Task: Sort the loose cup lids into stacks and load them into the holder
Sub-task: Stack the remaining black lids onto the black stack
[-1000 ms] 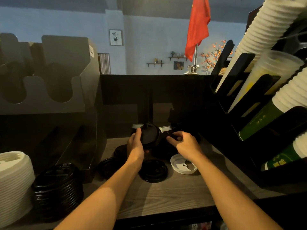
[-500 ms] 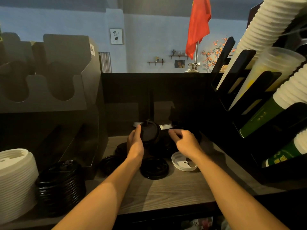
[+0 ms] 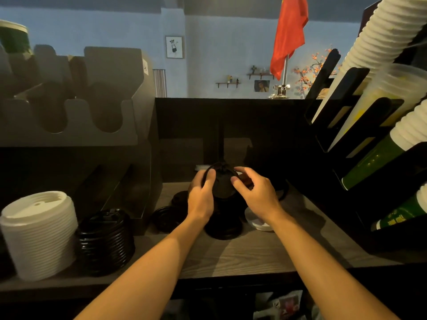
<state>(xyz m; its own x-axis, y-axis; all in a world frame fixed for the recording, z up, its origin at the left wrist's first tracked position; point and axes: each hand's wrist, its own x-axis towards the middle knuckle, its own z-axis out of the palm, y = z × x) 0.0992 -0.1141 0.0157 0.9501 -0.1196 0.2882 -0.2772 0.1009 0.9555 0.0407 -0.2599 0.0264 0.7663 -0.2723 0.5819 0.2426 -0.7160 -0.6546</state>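
My left hand [image 3: 201,195] grips a small stack of black lids [image 3: 221,183], held on edge above the counter, thumb across its face. My right hand [image 3: 255,192] is at the stack's right side, its thumb touching the rim and its fingers curled behind. Loose black lids [image 3: 223,228] lie on the wooden counter [image 3: 242,255] under my hands, with more of them [image 3: 165,218] to the left. One white lid [image 3: 260,224] lies upside down under my right wrist. The dark lid holder [image 3: 76,118] stands at the left with its slots empty.
At the near left stand a white lid stack [image 3: 39,236] and a black lid stack [image 3: 105,241]. A cup rack [image 3: 369,139] with white, clear and green cup stacks fills the right side. A dark back wall closes the counter behind my hands.
My right hand has come left from the loose lids to the held stack, and both hands have risen slightly. The view has tilted down a little.
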